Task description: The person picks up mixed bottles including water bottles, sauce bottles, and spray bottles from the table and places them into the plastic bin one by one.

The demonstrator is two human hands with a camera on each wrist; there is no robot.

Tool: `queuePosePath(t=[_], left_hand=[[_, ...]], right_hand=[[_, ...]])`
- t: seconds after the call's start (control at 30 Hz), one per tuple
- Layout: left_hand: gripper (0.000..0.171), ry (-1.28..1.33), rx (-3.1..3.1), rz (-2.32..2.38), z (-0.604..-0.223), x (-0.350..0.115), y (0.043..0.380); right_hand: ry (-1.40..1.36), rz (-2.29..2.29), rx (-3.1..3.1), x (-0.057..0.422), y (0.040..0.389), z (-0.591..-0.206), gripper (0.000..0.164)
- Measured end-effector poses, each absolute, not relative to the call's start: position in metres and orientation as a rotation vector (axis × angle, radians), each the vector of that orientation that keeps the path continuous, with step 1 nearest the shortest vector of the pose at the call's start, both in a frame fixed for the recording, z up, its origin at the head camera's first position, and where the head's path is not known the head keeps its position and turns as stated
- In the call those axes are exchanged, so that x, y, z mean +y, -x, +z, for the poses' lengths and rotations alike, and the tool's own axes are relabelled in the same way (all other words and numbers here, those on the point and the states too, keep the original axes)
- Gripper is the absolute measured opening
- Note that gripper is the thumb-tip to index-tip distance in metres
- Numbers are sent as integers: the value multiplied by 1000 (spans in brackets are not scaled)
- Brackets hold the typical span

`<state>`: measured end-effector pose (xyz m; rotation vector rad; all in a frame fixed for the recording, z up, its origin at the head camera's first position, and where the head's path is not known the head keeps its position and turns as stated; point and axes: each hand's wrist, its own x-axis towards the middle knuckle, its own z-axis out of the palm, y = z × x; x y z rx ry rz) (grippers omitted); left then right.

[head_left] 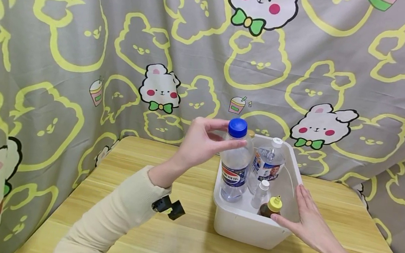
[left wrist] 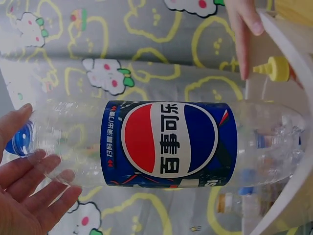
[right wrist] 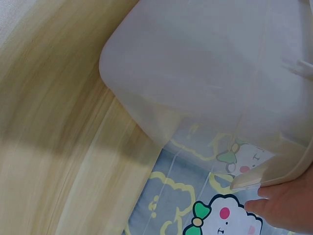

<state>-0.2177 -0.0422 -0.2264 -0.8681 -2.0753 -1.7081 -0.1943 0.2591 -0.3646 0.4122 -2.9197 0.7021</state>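
My left hand [head_left: 204,141] holds a clear Pepsi bottle [left wrist: 168,144] by its neck, thumb and fingers on either side just below the blue cap [head_left: 237,128]. Upright, the bottle overlaps the left front of a white plastic bin [head_left: 250,229], its base showing inside the rim. My right hand [head_left: 308,219] rests on the bin's right front corner, fingers laid straight along the side rim and thumb over the front rim. Close to that thumb stands a small brown bottle with a yellow nozzle cap [head_left: 274,203].
Inside the bin are a large clear bottle with a white cap [head_left: 269,164], a small clear bottle [head_left: 260,197] and, behind the Pepsi bottle, a gold-capped one [head_left: 251,133]. The bin stands on a wooden table [head_left: 173,241]. A patterned curtain [head_left: 203,59] hangs behind and at the sides.
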Motion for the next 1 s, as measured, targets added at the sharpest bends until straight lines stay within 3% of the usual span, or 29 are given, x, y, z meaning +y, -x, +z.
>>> queuePosePath(t=[0.43,1.0], left_hand=[[34,872,-2130,-1738,-252,-29,225],[35,693,-2263,-1766,-283,-17,237]], right_hand=[[-412,706,-2921,259,195,-365,104],[-404,710,-2934,260,195,-365,105]])
